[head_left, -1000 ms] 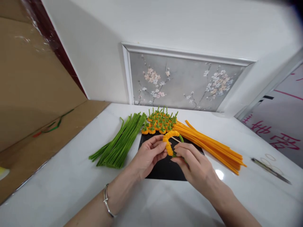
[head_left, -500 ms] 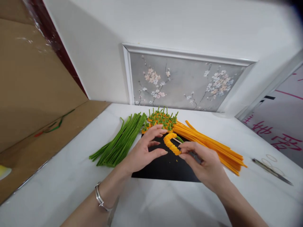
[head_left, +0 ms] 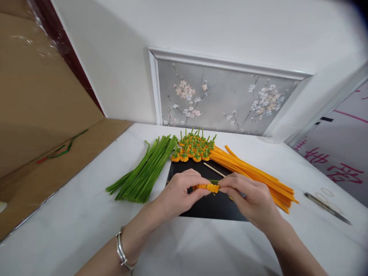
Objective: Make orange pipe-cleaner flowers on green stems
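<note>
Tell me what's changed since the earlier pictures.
The left hand, open and off the ridged orange piece one picture ago, has moved right and taken hold again. That piece has swung from an open curve to nearly edge-on. More of the pale stick shows. The right hand still grips the piece; the green bundle, orange bundle and pumpkin shapes stayed put.

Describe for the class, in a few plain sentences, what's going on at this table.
A person holds a small ridged orange piece between the fingertips of the left hand and right hand, over a black mat. A thin pale stick juts out by the right hand. Behind the mat sits a cluster of little orange shapes with green stems, between a bundle of green strips and a bundle of orange strips.
</note>
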